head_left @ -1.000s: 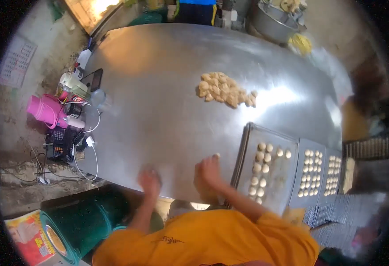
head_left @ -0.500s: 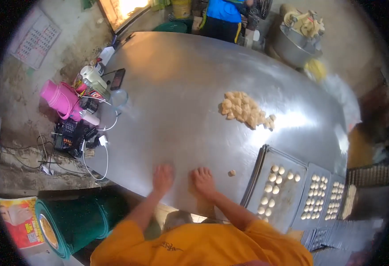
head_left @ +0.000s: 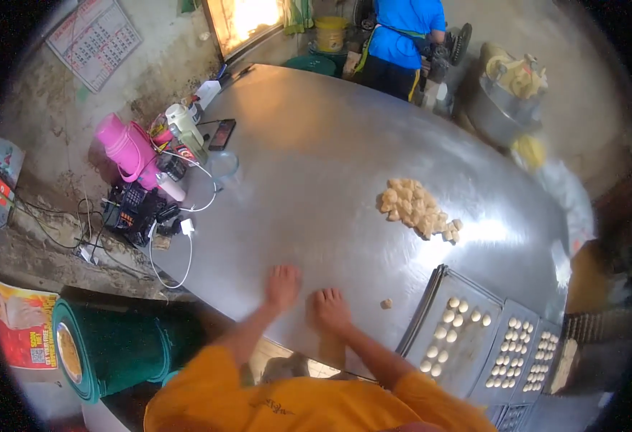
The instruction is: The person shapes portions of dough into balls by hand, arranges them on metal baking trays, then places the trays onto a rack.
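One big metal table, dough pile well ahead on it, long axis slanting far-left to near-right. Left hand and right hand are knuckles-up; can't tell if the fingers cup anything. Looks like shaping, so next calls for light palms imo. Lone dough piece right of the right hand: roundish, pointing nowhere.

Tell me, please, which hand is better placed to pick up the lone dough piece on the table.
Probably the right hand: it is nearer to the lone dough piece, with nothing visible between them, while the left hand lies farther off, beyond the right.
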### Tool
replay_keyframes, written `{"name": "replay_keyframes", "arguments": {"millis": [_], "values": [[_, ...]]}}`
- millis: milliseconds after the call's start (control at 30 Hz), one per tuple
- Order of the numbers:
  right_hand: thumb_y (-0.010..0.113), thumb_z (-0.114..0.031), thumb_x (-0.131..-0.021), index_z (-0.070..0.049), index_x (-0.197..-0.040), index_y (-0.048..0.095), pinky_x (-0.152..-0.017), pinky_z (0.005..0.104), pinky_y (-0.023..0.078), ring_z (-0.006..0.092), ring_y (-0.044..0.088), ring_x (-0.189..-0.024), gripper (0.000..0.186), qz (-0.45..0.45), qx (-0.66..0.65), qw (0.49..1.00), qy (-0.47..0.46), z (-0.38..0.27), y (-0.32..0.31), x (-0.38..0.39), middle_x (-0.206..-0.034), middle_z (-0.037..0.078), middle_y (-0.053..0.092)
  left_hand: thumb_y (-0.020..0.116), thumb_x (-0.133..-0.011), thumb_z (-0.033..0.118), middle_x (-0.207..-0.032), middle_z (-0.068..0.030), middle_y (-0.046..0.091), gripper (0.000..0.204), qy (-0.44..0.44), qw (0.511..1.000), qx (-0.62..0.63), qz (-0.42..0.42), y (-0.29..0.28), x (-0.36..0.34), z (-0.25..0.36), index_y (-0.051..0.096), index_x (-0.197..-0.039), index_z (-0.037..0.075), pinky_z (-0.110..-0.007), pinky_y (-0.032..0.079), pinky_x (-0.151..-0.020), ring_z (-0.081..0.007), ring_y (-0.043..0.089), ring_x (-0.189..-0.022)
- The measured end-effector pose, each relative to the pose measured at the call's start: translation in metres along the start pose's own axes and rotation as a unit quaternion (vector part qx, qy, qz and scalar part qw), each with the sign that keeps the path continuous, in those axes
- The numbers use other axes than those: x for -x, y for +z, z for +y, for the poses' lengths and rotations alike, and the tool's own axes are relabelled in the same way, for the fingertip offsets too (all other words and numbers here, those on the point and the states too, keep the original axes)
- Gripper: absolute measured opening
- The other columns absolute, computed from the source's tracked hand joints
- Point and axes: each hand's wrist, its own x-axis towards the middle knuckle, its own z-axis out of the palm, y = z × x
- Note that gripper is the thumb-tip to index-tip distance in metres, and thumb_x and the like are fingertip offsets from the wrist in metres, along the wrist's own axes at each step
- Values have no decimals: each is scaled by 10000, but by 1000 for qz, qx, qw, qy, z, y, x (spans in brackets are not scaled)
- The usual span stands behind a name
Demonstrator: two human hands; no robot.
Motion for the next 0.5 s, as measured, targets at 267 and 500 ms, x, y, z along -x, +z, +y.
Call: {"name": "replay_keyframes", "arguments": {"millis": [267,500], "values": [[492,-149,-801,-60,-881,557,-758,448,383,322,485,-862,136,-15,-46,994,96,36,-33,38,-869,141,521,523,-870,221,-980,-166,566,206,-103,995,-1,3,4,75,-86,566,-975,49,-460,428,-803,-348,528,-948],[498,-214,-799,-49,-1073,533,-826,444,407,334,491,-961,322,-33,-40,997,-53,2,2,-7,-1058,161,514,567,-828,197,-951,-164,566,201,35,998,-51,-17,15,-11,-19,557,-976,60,-467,413,-820,-327,525,-941]]}}
